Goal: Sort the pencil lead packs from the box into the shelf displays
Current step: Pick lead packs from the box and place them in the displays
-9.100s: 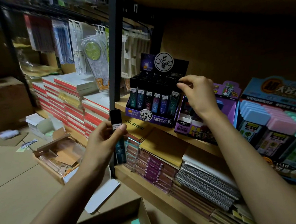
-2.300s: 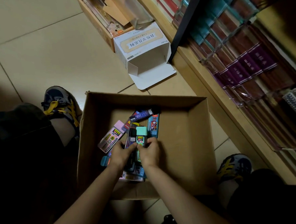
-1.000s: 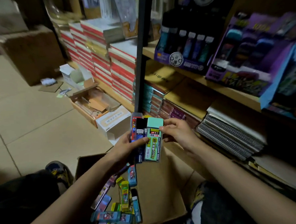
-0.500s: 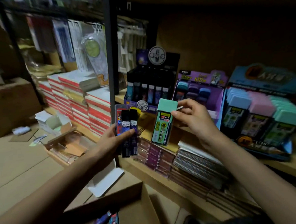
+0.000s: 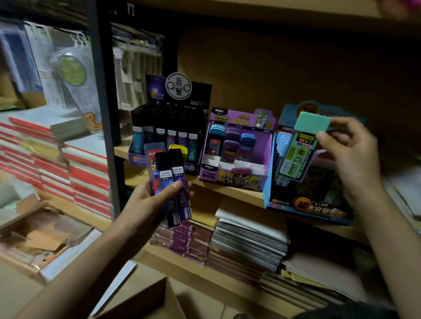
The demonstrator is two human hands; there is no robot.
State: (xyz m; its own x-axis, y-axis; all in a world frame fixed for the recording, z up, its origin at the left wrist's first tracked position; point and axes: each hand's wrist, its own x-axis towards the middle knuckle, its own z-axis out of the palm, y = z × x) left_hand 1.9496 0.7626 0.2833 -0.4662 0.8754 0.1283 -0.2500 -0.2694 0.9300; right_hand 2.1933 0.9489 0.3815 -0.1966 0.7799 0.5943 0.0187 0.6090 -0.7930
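Observation:
My right hand (image 5: pixel 350 157) grips a mint-green lead pack (image 5: pixel 301 144) by its cap, holding it upright over the blue shelf display (image 5: pixel 302 203) at the right. My left hand (image 5: pixel 148 206) is closed on a bunch of slim dark lead packs (image 5: pixel 171 183), black-capped with white labels, in front of the shelf edge. On the shelf stand a black display (image 5: pixel 169 134) full of dark packs and, beside it, a purple display (image 5: pixel 238 155) with rounded packs. The cardboard box (image 5: pixel 149 311) shows only a corner at the bottom.
A black upright post (image 5: pixel 104 111) splits the shelving. Stacks of red-edged notebooks (image 5: pixel 58 162) lie to the left, spiral notebooks (image 5: pixel 248 240) under the displays. An open carton of scraps (image 5: pixel 31 242) sits on the floor at the left.
My right hand has carried the mint-green pack rightwards from in front of the purple display to over the blue display. My left hand holds its bunch of dark packs in much the same place.

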